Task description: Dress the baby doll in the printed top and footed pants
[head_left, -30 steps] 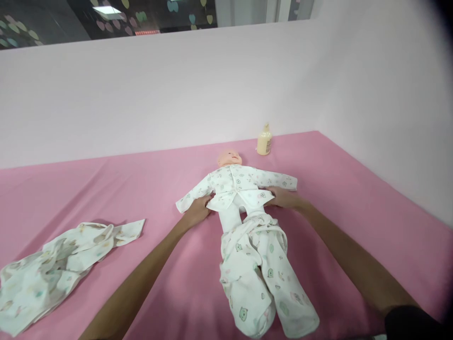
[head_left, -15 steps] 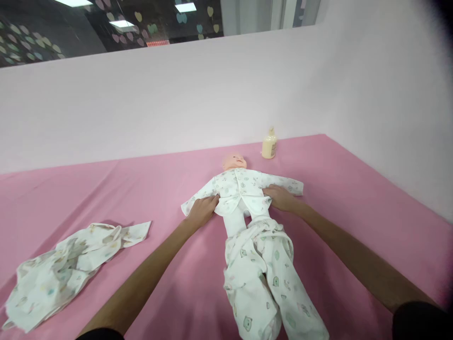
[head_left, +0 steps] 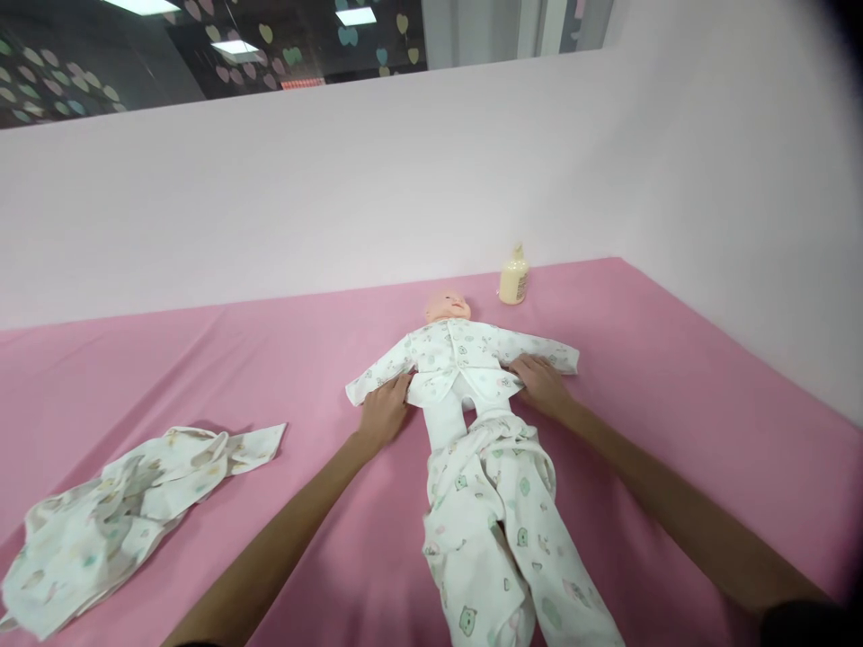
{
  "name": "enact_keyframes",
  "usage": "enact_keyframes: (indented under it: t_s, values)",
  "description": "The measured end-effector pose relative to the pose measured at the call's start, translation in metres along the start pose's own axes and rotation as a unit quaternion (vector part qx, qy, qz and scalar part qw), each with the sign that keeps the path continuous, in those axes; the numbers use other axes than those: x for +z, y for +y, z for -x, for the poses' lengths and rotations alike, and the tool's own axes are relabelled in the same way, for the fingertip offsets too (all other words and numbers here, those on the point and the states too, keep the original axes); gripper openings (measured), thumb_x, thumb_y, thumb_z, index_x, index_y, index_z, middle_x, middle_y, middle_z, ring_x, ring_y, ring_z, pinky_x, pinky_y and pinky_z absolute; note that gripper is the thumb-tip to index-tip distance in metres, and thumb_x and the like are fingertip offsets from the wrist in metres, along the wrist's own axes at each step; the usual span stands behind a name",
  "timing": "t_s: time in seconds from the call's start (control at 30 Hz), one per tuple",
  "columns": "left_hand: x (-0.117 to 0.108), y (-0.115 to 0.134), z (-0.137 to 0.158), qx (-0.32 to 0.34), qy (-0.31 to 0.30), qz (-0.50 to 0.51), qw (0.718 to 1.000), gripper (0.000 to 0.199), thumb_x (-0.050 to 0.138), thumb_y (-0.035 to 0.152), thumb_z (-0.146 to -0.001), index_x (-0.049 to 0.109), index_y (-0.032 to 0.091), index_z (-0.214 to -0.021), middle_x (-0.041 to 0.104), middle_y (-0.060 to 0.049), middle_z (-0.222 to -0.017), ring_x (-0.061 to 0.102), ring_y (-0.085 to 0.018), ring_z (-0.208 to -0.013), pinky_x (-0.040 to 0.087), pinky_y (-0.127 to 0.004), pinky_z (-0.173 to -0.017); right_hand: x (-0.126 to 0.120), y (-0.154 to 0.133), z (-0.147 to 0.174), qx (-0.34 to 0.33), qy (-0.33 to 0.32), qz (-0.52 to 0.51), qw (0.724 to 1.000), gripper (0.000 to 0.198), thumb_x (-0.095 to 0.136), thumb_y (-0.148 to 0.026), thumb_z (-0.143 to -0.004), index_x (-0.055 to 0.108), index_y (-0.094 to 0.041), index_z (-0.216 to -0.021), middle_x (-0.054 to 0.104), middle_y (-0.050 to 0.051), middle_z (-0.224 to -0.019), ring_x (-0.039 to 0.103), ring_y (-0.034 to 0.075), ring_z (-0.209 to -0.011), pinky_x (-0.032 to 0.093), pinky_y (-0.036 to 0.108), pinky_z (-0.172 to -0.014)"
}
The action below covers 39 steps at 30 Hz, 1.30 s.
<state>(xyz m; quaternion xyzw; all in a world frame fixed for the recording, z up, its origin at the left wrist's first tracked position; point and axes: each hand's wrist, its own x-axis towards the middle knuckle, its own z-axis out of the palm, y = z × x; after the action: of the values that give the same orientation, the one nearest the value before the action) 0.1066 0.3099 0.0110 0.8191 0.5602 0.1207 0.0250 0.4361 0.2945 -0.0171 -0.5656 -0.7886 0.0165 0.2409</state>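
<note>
A baby doll (head_left: 445, 436) lies on its back, its head (head_left: 448, 306) at the far end. It wears a white printed jacket (head_left: 450, 355), fastened at the front, with both sleeves spread sideways. White printed trousers (head_left: 482, 530) are bunched around its thighs, below the bare white upper legs. At the jacket's left side, my left hand (head_left: 387, 411) has its fingers closed at the edge of the cloth, below the sleeve. My right hand (head_left: 541, 386) holds the opposite side, with its fingertips partly hidden at the cloth.
A crumpled white printed garment (head_left: 135, 512) lies on the pink sheet (head_left: 297, 359) at the left. Behind the doll's head stands a pale yellow pump bottle (head_left: 513, 277). White padded walls (head_left: 303, 198) rise at the back and right, with a window (head_left: 289, 45) above.
Both hands have shifted slightly outward, away from the doll's middle, still at the jacket's sides. The doll, trousers and bottle remain in place.
</note>
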Motion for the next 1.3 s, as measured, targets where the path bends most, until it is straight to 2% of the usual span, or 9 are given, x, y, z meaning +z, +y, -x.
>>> enact_keyframes:
  t_s: [0.07, 0.2, 0.4, 0.53, 0.7, 0.87, 0.97, 1.13, 1.3]
  values:
    - [-0.009, 0.002, 0.0, -0.03, 0.004, 0.143, 0.989, 0.035, 0.046, 0.014, -0.087, 0.059, 0.021, -0.118, 0.07, -0.006, -0.115, 0.065, -0.025, -0.101, 0.048, -0.033, -0.078, -0.01, -0.002, 0.001, 0.081, -0.013, -0.138, 0.987, 0.017, 0.056, -0.032, -0.085, 0.06, -0.019, -0.095, 0.066, 0.008, -0.1, 0.058, 0.024, -0.09, 0.043, 0.036, -0.081]
    - [-0.032, 0.001, -0.008, -0.1, -0.04, 0.39, 0.914, 0.021, 0.055, 0.032, -0.085, 0.062, 0.021, -0.102, 0.071, -0.004, -0.098, 0.067, -0.017, -0.076, 0.047, -0.025, -0.059, -0.03, -0.001, -0.01, 0.225, -0.029, -0.36, 0.905, 0.019, 0.061, -0.034, -0.078, 0.063, -0.021, -0.092, 0.068, 0.002, -0.086, 0.06, 0.017, -0.078, 0.046, 0.029, -0.069]
    - [-0.038, -0.005, -0.039, -0.137, -0.017, 0.481, 0.866, 0.019, 0.06, 0.037, -0.079, 0.062, 0.018, -0.082, 0.057, 0.0, -0.06, 0.053, -0.011, -0.052, 0.034, -0.02, -0.044, -0.03, 0.012, -0.046, 0.316, -0.014, -0.456, 0.832, 0.013, 0.066, -0.032, -0.072, 0.064, -0.02, -0.073, 0.062, 0.001, -0.07, 0.054, 0.013, -0.063, 0.044, 0.025, -0.06]
    - [-0.023, -0.002, -0.057, -0.185, -0.011, 0.471, 0.863, 0.022, 0.054, 0.035, -0.08, 0.05, 0.019, -0.066, 0.05, 0.002, -0.055, 0.046, -0.009, -0.047, 0.03, -0.021, -0.044, -0.022, 0.014, -0.06, 0.348, -0.002, -0.428, 0.834, 0.016, 0.063, -0.032, -0.074, 0.058, -0.02, -0.064, 0.058, 0.001, -0.065, 0.05, 0.013, -0.055, 0.043, 0.027, -0.056]
    - [-0.018, 0.007, -0.064, -0.225, 0.032, 0.417, 0.88, 0.024, 0.053, 0.037, -0.08, 0.046, 0.02, -0.064, 0.049, 0.001, -0.053, 0.048, -0.012, -0.046, 0.039, -0.026, -0.05, -0.025, 0.002, -0.056, 0.372, 0.016, -0.323, 0.87, 0.025, 0.065, -0.038, -0.077, 0.057, -0.019, -0.061, 0.059, 0.003, -0.064, 0.048, 0.014, -0.056, 0.037, 0.029, -0.055]
    - [-0.028, 0.008, -0.04, -0.234, 0.091, 0.314, 0.916, 0.03, 0.061, 0.047, -0.08, 0.05, 0.021, -0.089, 0.066, -0.003, -0.079, 0.061, -0.017, -0.062, 0.044, -0.027, -0.057, -0.043, -0.031, -0.021, 0.289, 0.096, -0.147, 0.941, 0.025, 0.057, -0.035, -0.085, 0.064, -0.019, -0.103, 0.065, 0.009, -0.106, 0.06, 0.02, -0.082, 0.043, 0.032, -0.071]
    - [-0.032, 0.011, -0.014, -0.251, 0.012, 0.32, 0.914, 0.036, 0.056, 0.055, -0.084, 0.051, 0.019, -0.084, 0.067, -0.007, -0.083, 0.063, -0.018, -0.062, 0.044, -0.028, -0.051, -0.06, -0.063, 0.002, 0.147, 0.065, -0.147, 0.976, 0.029, 0.045, -0.04, -0.095, 0.067, -0.022, -0.105, 0.065, 0.007, -0.111, 0.061, 0.02, -0.091, 0.045, 0.033, -0.08]
    - [-0.035, 0.032, 0.014, -0.203, -0.194, 0.517, 0.808, 0.055, 0.058, 0.07, -0.081, 0.059, 0.015, -0.09, 0.071, -0.01, -0.086, 0.069, -0.022, -0.073, 0.054, -0.031, -0.059, -0.075, -0.111, 0.005, -0.077, -0.166, -0.156, 0.971, 0.029, 0.048, -0.04, -0.096, 0.068, -0.023, -0.085, 0.07, 0.004, -0.091, 0.059, 0.022, -0.092, 0.041, 0.037, -0.087]
    - [-0.033, 0.052, 0.014, -0.187, -0.209, 0.633, 0.722, 0.053, 0.074, 0.059, -0.076, 0.065, 0.013, -0.1, 0.073, -0.012, -0.098, 0.069, -0.02, -0.084, 0.056, -0.03, -0.072, -0.078, -0.128, -0.015, -0.119, -0.321, -0.1, 0.934, 0.026, 0.066, -0.046, -0.082, 0.063, -0.024, -0.071, 0.067, 0.004, -0.075, 0.054, 0.028, -0.099, 0.036, 0.042, -0.088]
